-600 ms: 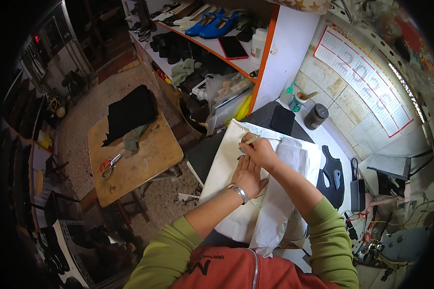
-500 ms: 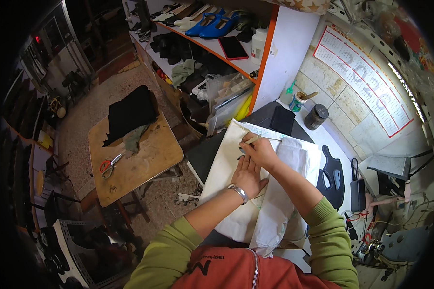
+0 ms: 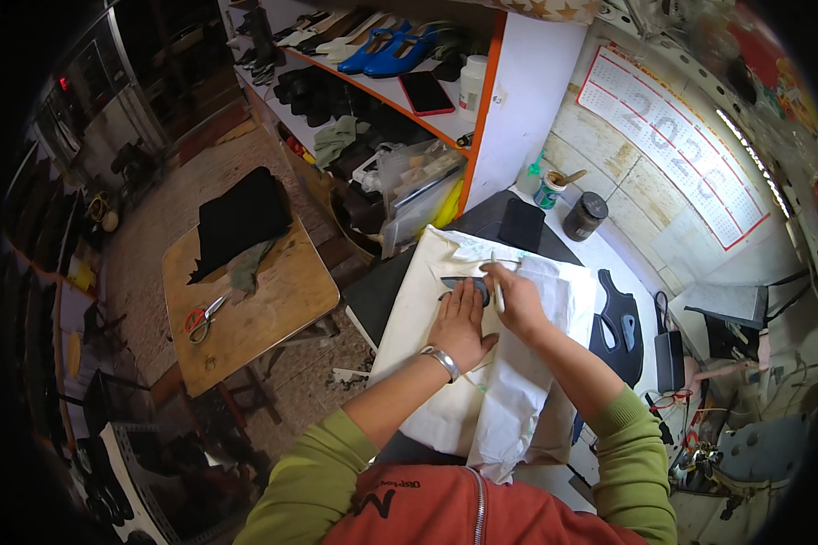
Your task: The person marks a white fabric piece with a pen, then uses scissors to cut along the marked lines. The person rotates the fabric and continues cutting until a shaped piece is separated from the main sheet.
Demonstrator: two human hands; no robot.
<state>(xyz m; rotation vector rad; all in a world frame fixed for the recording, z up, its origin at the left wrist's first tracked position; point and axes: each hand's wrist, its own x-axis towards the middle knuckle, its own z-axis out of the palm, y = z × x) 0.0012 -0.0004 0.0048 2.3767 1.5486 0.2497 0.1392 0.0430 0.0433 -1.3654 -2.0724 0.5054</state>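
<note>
My left hand (image 3: 461, 329), a silver bracelet on its wrist, lies flat with fingers stretched over a small dark leaf-shaped piece (image 3: 477, 290). Parts of that piece are hidden under the fingers. Beneath it spreads a cream-white sheet of material (image 3: 418, 372) on the worktable. My right hand (image 3: 520, 304) grips a slim pale pen (image 3: 498, 295) beside the right end of the dark piece; whether its tip touches the sheet I cannot tell. Crumpled white material (image 3: 509, 427) lies folded over the right part of the sheet.
Behind the sheet are a black phone (image 3: 522, 224), a dark jar (image 3: 585, 216) and an open glue tin (image 3: 550, 190). Black cut-out pieces (image 3: 618, 331) lie to the right. At left, a low wooden table (image 3: 245, 327) holds black material (image 3: 243, 222) and scissors (image 3: 204, 320).
My right hand has moved from the dark piece's upper left side to its right end, with the pen now turned more upright. More of the piece shows. My left hand stays pressed on it.
</note>
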